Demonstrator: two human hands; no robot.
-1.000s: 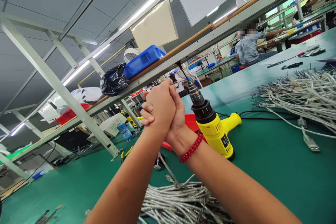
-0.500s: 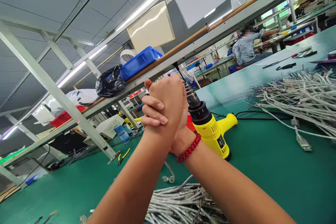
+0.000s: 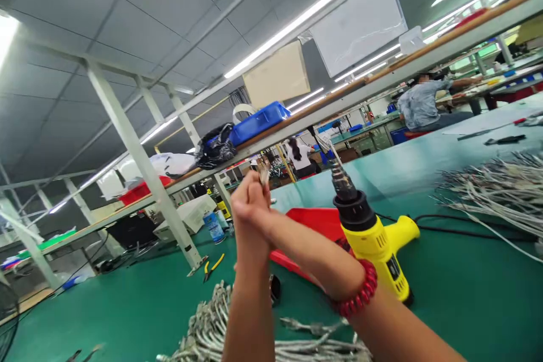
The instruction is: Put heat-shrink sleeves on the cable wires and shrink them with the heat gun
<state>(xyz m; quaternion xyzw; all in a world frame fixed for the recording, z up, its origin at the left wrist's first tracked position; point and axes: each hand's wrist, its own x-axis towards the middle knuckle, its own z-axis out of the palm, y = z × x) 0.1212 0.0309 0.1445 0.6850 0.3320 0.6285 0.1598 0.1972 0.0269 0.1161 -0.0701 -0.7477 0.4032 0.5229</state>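
My left hand (image 3: 246, 220) and my right hand (image 3: 259, 203) are raised in front of me, pressed together and clasped, with fingers curled at the top. Blur and overlap hide some fingers. A small pale spot shows at the fingertips; I cannot make out what it is. A red bead bracelet (image 3: 360, 289) circles my right wrist. Under my forearms lies a bundle of grey braided cables (image 3: 207, 322), partly covered. Right of my hands, a yellow heat gun (image 3: 377, 243) stands nozzle up, next to a red tray (image 3: 311, 216).
More loose cables (image 3: 496, 192) lie on the green bench (image 3: 139, 305) at right. Yellow-handled pliers (image 3: 214, 264) and a blue can (image 3: 213, 227) are at left. A shelf above holds a blue bin (image 3: 261, 123). A co-worker (image 3: 424, 103) sits farther off.
My clasped hands have turned and dropped lower in view, with the right forearm now crossing more sideways. My view has tilted up and shifted left, showing more ceiling and the red tray.
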